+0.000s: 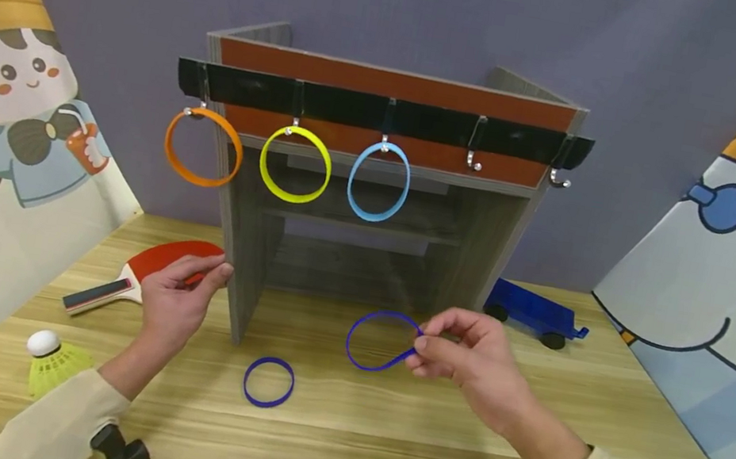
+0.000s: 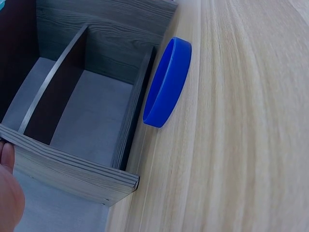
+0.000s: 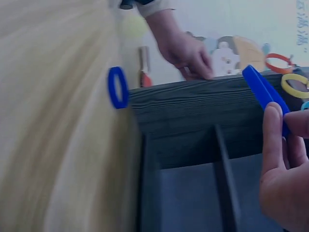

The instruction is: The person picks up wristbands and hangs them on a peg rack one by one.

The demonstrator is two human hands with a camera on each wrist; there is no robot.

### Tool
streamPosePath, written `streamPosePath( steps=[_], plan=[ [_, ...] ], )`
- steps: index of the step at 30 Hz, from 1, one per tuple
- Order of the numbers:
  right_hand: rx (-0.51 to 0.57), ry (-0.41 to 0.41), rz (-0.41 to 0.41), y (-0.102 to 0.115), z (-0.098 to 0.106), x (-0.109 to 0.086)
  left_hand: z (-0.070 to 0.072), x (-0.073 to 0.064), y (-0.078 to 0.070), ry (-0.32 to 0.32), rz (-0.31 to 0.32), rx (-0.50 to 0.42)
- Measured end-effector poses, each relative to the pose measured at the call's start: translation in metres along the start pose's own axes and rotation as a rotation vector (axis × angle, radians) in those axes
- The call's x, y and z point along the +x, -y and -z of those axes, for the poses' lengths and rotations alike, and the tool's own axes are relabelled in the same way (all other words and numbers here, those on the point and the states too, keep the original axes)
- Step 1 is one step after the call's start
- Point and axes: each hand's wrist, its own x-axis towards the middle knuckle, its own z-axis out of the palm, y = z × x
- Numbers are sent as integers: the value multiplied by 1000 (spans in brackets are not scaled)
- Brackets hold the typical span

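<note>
My right hand (image 1: pixel 469 366) pinches a dark blue silicone wristband (image 1: pixel 361 365) between thumb and fingers, raised in front of the shelf unit's (image 1: pixel 520 229) lower opening. In the right wrist view, the same wristband (image 3: pixel 260 89) stands edge-on from the fingertips. The left hand (image 1: pixel 179 300) has loosely bent fingers beside the unit's left panel; contact with its front edge is hard to tell. A second blue wristband (image 1: pixel 266 403) rests on the wooden table between the hands. Orange (image 1: pixel 236 152), yellow (image 1: pixel 326 175) and light blue (image 1: pixel 406 187) wristbands hang from hooks on the black bar.
Two bare hooks (image 1: pixel 473 162) are at the right part of the black bar (image 1: pixel 344 105). A red paddle (image 1: pixel 146 259) and yellow shuttlecock (image 1: pixel 57 369) lie at the left. Behind the right hand is a blue toy trailer (image 1: pixel 536 311). Printed panels flank the table (image 1: pixel 339 458).
</note>
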Motion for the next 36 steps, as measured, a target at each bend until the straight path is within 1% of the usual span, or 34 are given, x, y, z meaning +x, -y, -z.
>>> streamPosePath(
  steps=[6, 9, 13, 15, 17, 21, 24, 26, 33, 36],
  plan=[
    [119, 18, 227, 16, 1, 7, -1, 0, 0, 10, -28, -8],
    [156, 13, 290, 24, 0, 11, -1, 0, 1, 10, -32, -9],
    [203, -47, 319, 37, -1, 16, -2, 1, 1, 9, -38, -27],
    [229, -81, 344, 45, -1, 18, -3, 1, 1, 9, -43, -46],
    [260, -108, 374, 52, -1, 21, -3, 1, 1, 9, -45, -46],
    [343, -141, 423, 63, -1, 27, -2, 0, 1, 5, -36, -29],
    [401, -160, 432, 70, -1, 30, -1, -1, 2, 4, -30, -27],
    [417, -173, 427, 72, 0, 32, -1, -1, 2, 2, -28, -30],
    [434, -300, 424, 71, 1, 41, -2, -1, 1, 9, -40, -67],
    [454, -324, 420, 69, 3, 44, -2, 0, 1, 11, -44, -65]
  ],
)
